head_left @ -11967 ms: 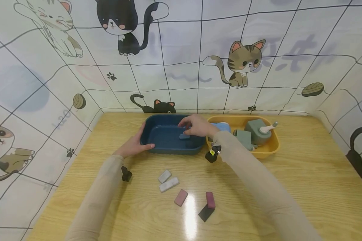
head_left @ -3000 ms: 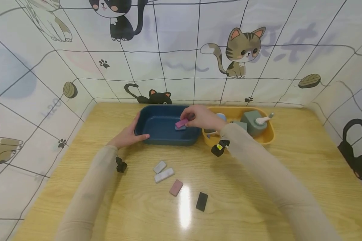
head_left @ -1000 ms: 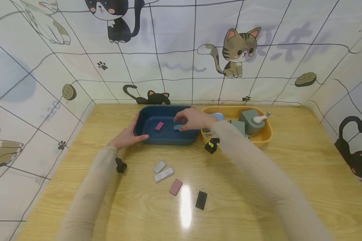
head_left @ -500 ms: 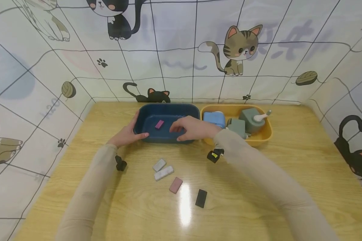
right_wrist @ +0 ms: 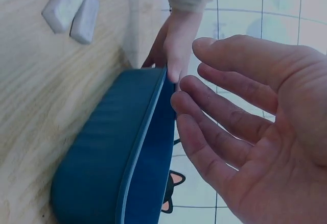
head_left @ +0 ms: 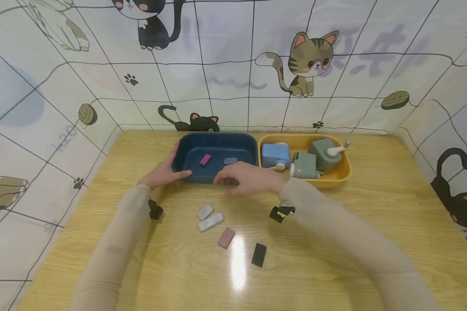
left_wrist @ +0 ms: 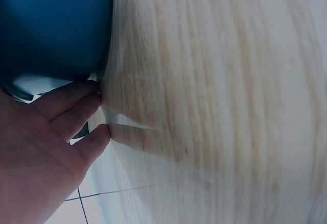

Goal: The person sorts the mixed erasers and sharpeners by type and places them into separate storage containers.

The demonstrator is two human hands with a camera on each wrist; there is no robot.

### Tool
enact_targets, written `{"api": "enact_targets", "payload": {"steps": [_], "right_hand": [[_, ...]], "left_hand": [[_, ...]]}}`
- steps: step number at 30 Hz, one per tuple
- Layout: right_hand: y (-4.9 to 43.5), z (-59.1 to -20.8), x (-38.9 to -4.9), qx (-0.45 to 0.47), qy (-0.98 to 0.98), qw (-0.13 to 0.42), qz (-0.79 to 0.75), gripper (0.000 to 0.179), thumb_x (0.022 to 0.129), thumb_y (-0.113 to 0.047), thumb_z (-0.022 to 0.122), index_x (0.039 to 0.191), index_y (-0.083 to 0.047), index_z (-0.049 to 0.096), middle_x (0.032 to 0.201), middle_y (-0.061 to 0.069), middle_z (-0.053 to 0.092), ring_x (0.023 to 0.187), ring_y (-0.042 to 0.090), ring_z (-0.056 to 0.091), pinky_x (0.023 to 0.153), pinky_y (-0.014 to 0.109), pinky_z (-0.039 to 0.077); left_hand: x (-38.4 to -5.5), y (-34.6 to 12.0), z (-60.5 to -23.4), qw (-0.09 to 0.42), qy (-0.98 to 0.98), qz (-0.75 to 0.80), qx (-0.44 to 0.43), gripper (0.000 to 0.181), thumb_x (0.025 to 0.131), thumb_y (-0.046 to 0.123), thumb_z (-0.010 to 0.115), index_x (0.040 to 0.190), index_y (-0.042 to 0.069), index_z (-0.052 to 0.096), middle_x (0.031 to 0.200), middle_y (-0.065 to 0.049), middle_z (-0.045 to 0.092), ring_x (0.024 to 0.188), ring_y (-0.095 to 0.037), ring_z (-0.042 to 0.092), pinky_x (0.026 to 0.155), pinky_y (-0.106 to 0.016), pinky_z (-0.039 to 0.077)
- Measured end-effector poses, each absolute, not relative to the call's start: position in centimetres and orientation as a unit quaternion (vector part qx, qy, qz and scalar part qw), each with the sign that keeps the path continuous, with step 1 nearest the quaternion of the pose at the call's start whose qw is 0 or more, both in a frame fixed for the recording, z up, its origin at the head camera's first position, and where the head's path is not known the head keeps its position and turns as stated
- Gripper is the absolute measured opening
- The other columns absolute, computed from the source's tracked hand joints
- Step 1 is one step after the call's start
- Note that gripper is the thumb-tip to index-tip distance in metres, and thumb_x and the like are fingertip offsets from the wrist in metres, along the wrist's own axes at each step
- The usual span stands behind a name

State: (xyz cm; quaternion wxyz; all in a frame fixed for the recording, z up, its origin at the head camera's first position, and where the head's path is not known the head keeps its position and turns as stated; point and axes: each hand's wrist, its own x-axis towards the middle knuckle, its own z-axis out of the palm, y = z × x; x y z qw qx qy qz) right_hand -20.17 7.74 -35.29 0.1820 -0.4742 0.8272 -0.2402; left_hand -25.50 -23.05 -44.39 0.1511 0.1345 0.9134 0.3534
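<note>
Against the left end of the dark blue tub (head_left: 214, 179), my left hand (head_left: 162, 173) rests with its thumb over the near corner and its fingers along the outer wall. In the left wrist view those fingers (left_wrist: 76, 114) look nearly straight. My right hand (head_left: 249, 177), fingers loosely bent and holding nothing, hovers over the tub's near rim, as the right wrist view also shows. A magenta block (head_left: 205, 160) and a blue-grey block (head_left: 230, 161) lie apart inside the tub. Nearer on the table are two whitish blocks (head_left: 211, 222), a pink block (head_left: 226, 238) and a black block (head_left: 259, 255).
Right beside the blue tub stands a yellow tub (head_left: 327, 183). It holds a blue bottle (head_left: 274, 153), a lying grey-green bottle (head_left: 305, 165) and an upright grey-green pump bottle (head_left: 324, 151). Behind both tubs rises a wall covering (head_left: 233, 77) with printed cats.
The magenta block went from the table into the tub and was let go. My right hand then left the blue-grey block and drew back toward the near rim. My left hand stayed put.
</note>
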Motion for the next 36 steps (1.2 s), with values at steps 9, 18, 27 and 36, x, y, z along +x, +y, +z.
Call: {"api": "enact_targets", "payload": {"steps": [9,18,27,36], "right_hand": [[7.8,-35.3,-18.6,-0.474,0.823,0.206,-0.238,0.037,0.088,-0.007,0.07,0.124,-0.007,0.063,0.11,0.0,0.064,0.102,0.018,0.058,0.087,0.029,0.047],[8.5,-36.2,-17.8,-0.467,0.817,0.23,-0.246,0.037,0.089,-0.007,0.07,0.125,-0.005,0.062,0.11,0.001,0.064,0.103,0.02,0.058,0.088,0.035,0.049],[9.0,-37.3,-17.4,-0.472,0.811,0.242,-0.248,0.036,0.088,-0.005,0.07,0.123,-0.005,0.062,0.11,0.005,0.064,0.102,0.018,0.058,0.088,0.037,0.049],[9.4,-37.8,-16.7,-0.474,0.808,0.25,-0.245,0.036,0.088,-0.005,0.068,0.124,-0.005,0.062,0.111,0.007,0.065,0.102,0.019,0.059,0.089,0.034,0.048]], "left_hand": [[-25.6,-23.1,-44.4,0.151,0.912,0.357,0.136,0.11,0.085,0.053,0.068,0.153,0.033,-0.016,0.16,-0.014,-0.001,0.142,-0.043,0.014,0.11,-0.058,0.017],[-25.7,-23.2,-44.6,0.152,0.913,0.354,0.133,0.11,0.084,0.054,0.069,0.152,0.037,-0.017,0.16,-0.015,0.001,0.14,-0.045,0.017,0.11,-0.059,0.018],[-25.7,-23.3,-44.5,0.153,0.91,0.36,0.139,0.11,0.085,0.052,0.069,0.152,0.035,-0.016,0.16,-0.012,-0.001,0.142,-0.041,0.014,0.111,-0.056,0.016],[-25.8,-23.3,-44.6,0.152,0.91,0.36,0.141,0.11,0.085,0.051,0.069,0.153,0.033,-0.016,0.161,-0.01,-0.002,0.143,-0.038,0.011,0.112,-0.055,0.015]]}}
